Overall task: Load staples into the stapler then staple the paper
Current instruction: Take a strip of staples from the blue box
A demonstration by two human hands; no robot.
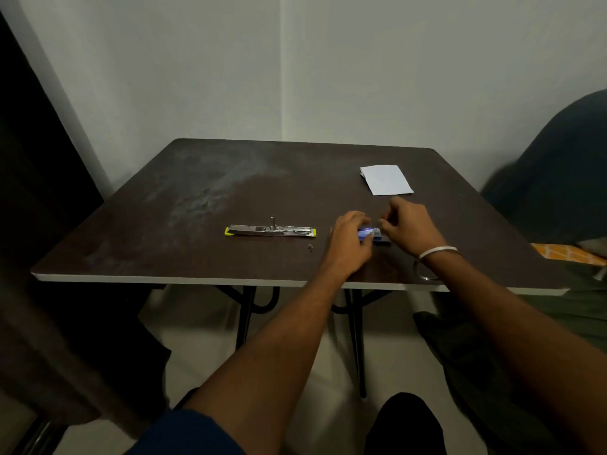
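A stapler [271, 230] with yellow ends lies swung fully open and flat on the dark table [197, 192], left of my hands. My left hand [349, 239] grips a small blue and white staple box [369, 234], its fingers curled over it. My right hand [409, 224] is at the box's right end with fingers curled and pinching there; what it pinches is too small to see. A folded white paper [386, 179] lies beyond my right hand. A tiny bit of metal [309, 247] lies between the stapler and my left hand.
The table's front edge [197, 280] runs just under my forearms. A silver bangle [437, 251] sits on my right wrist. A dark rounded object [558, 178] stands at the right of the table. Walls meet in a corner behind.
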